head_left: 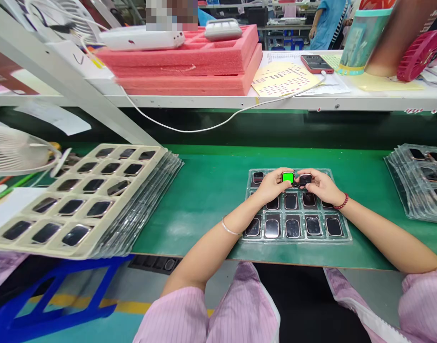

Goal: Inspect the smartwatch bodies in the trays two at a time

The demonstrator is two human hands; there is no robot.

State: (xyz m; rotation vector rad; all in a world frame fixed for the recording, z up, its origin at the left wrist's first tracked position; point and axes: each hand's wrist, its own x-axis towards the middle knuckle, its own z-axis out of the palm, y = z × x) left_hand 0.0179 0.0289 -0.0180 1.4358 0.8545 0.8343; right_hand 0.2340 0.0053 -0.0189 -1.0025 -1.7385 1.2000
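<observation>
Head view showed me my left hand (272, 185) pinching a small rounded-square watch body with a glowing green screen (288, 177), while my right hand (320, 185) closed its fingers on a dark-screened watch body (305, 179) just beside it. Both pieces sat at the far row of a clear, glossy moulded plastic tray (342, 237) of glassy black units on the matte green bench mat (211, 190). Off left I saw a fanned stack of beige trays (133, 209).

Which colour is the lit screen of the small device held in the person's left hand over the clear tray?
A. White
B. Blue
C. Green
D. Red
C: the device in the left hand glows bright green, while those in the tray are dark.
</observation>
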